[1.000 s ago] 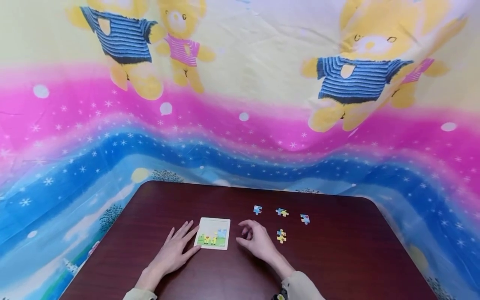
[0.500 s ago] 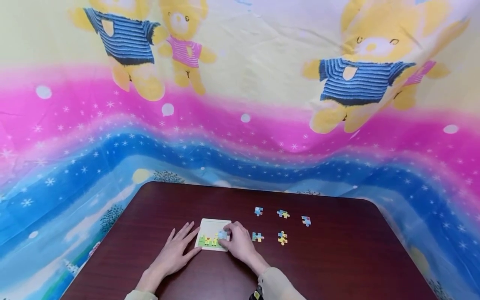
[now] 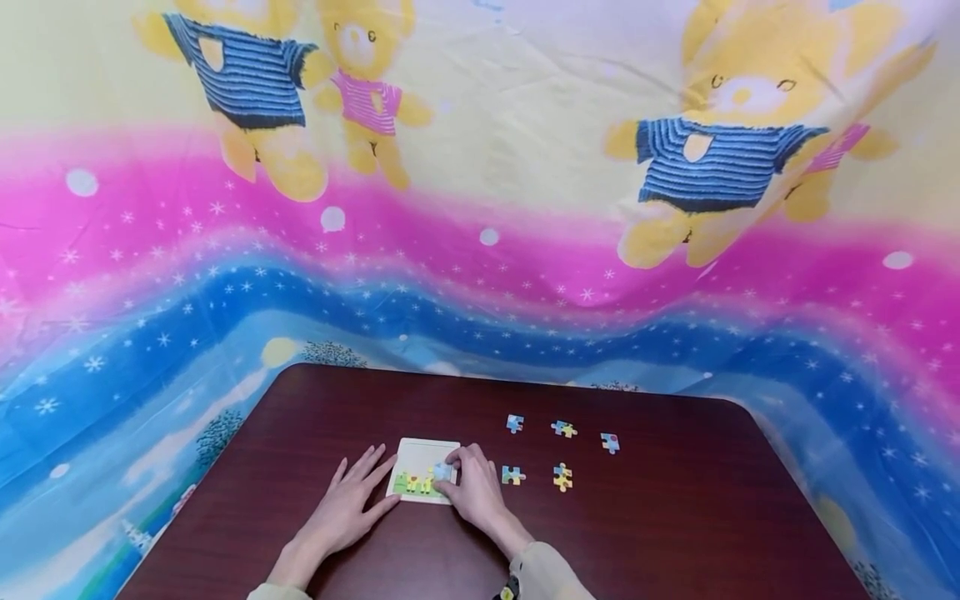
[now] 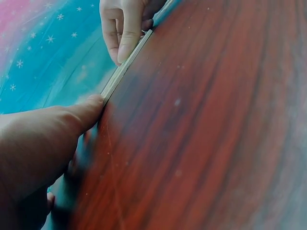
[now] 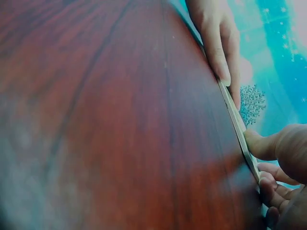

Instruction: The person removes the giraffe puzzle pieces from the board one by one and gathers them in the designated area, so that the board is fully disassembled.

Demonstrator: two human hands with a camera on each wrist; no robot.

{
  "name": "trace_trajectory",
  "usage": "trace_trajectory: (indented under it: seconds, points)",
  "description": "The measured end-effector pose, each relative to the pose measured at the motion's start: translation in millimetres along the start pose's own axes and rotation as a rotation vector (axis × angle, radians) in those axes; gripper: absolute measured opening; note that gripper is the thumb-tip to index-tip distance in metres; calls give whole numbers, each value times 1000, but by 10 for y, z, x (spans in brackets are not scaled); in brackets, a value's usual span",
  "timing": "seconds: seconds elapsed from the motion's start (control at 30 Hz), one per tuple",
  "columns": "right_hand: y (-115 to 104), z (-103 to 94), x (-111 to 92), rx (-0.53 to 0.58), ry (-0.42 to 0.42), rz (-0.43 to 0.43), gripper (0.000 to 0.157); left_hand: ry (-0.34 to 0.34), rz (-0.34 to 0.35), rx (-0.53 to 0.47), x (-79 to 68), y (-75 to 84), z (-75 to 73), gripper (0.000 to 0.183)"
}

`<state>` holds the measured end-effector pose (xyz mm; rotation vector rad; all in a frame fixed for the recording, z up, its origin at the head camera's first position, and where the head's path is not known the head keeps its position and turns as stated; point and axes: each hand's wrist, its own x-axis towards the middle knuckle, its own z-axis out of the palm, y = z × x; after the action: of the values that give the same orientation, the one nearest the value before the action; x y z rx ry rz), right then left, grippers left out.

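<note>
A small square puzzle tray lies flat on the table, its lower part filled with a green and yellow animal picture. My left hand rests beside it, fingers straight, fingertips and thumb at the tray's left edge. Over the tray's right side, my right hand has thumb and forefinger curled about a light blue puzzle piece, which they partly cover. In the left wrist view the thumb touches the tray's edge. The right wrist view shows the right thumb at the tray's thin edge.
Several loose puzzle pieces lie right of the tray, among them a blue one, a yellow one and one with a red spot. The dark wooden table has rounded far corners. A printed bear cloth hangs behind it.
My right hand has moved left from beside the tray onto its right side, where it takes the blue piece. A loose piece that it hid now shows. The left hand stays put.
</note>
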<state>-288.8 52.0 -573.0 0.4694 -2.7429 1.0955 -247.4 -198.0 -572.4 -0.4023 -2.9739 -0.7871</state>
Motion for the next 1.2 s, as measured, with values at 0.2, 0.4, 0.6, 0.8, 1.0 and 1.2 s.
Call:
trace_trajectory:
  seconds: [0.2, 0.4, 0.6, 0.8, 1.0, 1.2]
  points:
    - [51, 43, -33, 49, 36, -33, 36, 5, 3, 4, -3, 6, 3, 69]
    - [98, 103, -79, 66, 118, -88, 33, 75, 51, -8, -7, -3, 50, 66]
    - [127, 140, -86, 90, 188, -117, 31, 95, 61, 0, 6, -19, 77, 66]
    - [148, 144, -100, 139, 206, -116, 31, 92, 58, -4, -5, 0, 73, 65]
    - [162, 138, -101, 152, 201, -120, 30, 37, 17, -8, -9, 12, 49, 67]
    - [164, 100, -77, 243, 165, -96, 27, 55, 26, 0, 4, 12, 46, 66]
